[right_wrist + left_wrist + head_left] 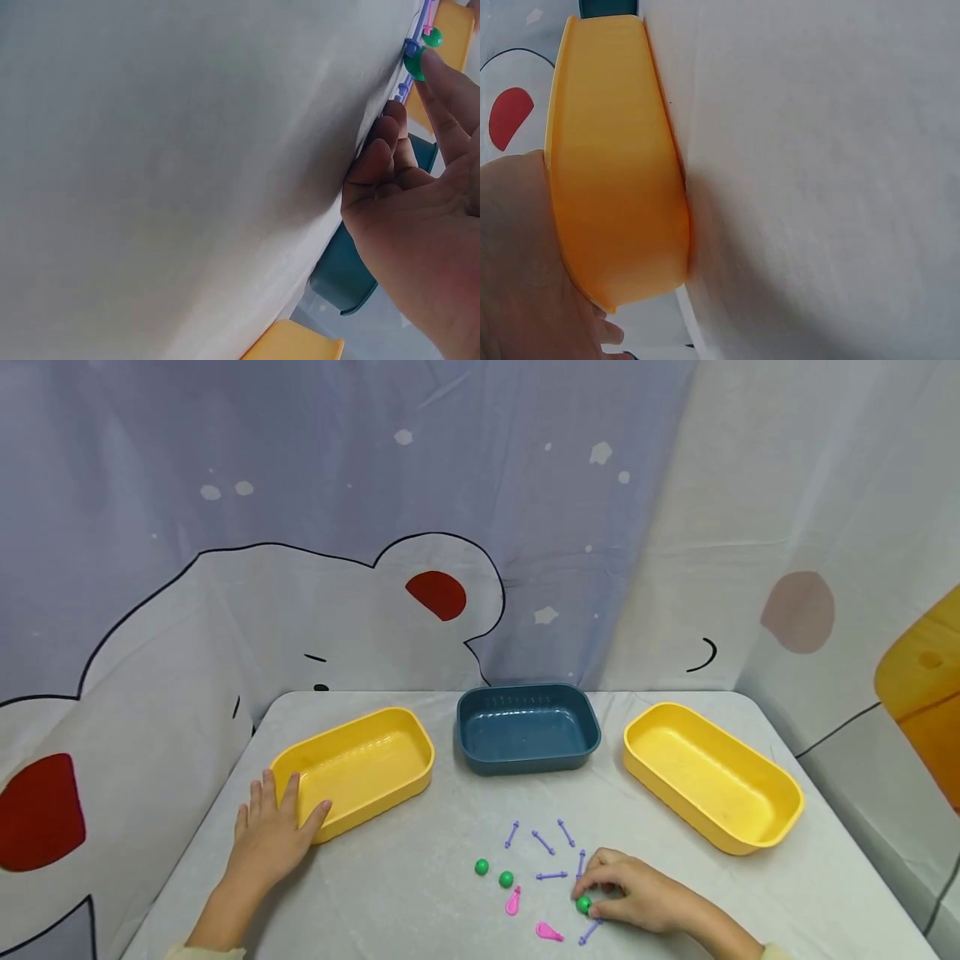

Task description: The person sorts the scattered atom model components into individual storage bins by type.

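Observation:
My left hand [272, 837] rests with spread fingers on the near left corner of the left yellow tray [384, 799], its thumb lying over the rim. The left wrist view shows that hand [517, 259] against the tray's rim [619, 157]. Among small pieces on the table, my right hand [639, 893] pinches a green ball [583, 904] between thumb and finger. In the right wrist view the ball [415, 65] is at the fingertips, partly hidden. A purple double-ended stick [590, 932] lies just below it, and another purple stick [581, 863] lies by the fingers.
Two more green balls [482, 867], two pink balloon-shaped pieces [513, 902] and several purple sticks [551, 876] are scattered left of the right hand. A dark blue tray [528, 766] stands at the back middle, a second yellow tray [678, 806] at the right. Printed curtains [555, 527] hang behind.

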Tool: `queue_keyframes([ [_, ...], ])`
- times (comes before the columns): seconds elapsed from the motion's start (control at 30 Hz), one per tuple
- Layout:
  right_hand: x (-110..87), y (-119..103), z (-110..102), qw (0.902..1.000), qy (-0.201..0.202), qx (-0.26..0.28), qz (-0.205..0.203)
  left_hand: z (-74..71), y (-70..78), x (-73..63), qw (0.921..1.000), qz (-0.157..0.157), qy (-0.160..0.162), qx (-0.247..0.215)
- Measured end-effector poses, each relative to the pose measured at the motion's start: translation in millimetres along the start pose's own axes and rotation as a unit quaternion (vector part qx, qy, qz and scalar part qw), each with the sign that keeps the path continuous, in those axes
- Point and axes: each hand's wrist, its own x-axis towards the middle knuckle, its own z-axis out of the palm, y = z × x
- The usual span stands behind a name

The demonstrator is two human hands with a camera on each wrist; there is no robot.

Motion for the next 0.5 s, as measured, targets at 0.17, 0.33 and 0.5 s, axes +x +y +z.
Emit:
queue_keyframes([
  [0.17, -0.3, 0.3, -1.7, 0.9999, 0.006, 0.010, 0.002, -0.2, 1.3, 0.0, 1.0000, -0.004, 0.000, 0.003],
  [0.33, 0.6, -2.9, -5.3, 0.9994, 0.015, 0.028, 0.015, -0.7, 2.3, -0.4, 1.0000, -0.005, -0.002, 0.005],
  [0.5, 4.7, -7.8, -10.1, 0.9991, 0.029, 0.026, 0.012, -1.1, 2.0, -0.4, 1.0000, -0.003, 0.000, 0.004],
])
